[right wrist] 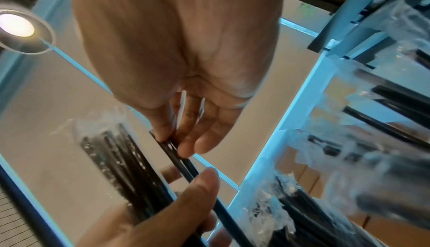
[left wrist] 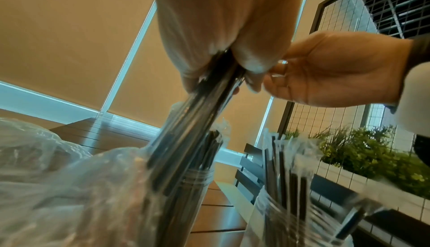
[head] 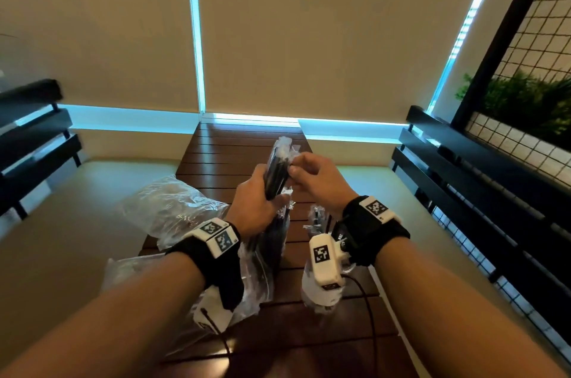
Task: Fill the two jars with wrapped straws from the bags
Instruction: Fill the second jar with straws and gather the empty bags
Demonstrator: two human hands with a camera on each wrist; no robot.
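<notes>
Mid-task. Left hand (head: pixel 258 196) had its grip wrapped round a bundle of straws (head: pixel 276 173), black ones in clear wrappers, held upright above the table (head: pixel 234 148). Right hand (head: pixel 318 178) pinched a couple of straws (right wrist: pixel 184 161) at the bundle's top between thumb and fingertips (right wrist: pixel 186 150), grip closed on them, apparently peeling them off the bundle.

Two jars counted in the left wrist view: one jar (left wrist: pixel 197 179) right under the bundle, packed with straws up past the rim, and a second jar (left wrist: pixel 279 207) just right of the first, holding a looser bunch with gaps. In the head view the wrist cameras mostly blocked both jars.

Bags: at least two in the head view, a crumpled clear bag (head: pixel 167 207) on the table left of the bundle, and another bag (head: pixel 262 272) below the left hand with dark straws inside it. Exact bag count not certain, plastic overlapped.

Judgement: well past halfway. Both jars had straws; the second looked like it could take more. Left to do: drop the held bundle in, then empty the bag below the hand. Straws too many and too blurred to count
</notes>
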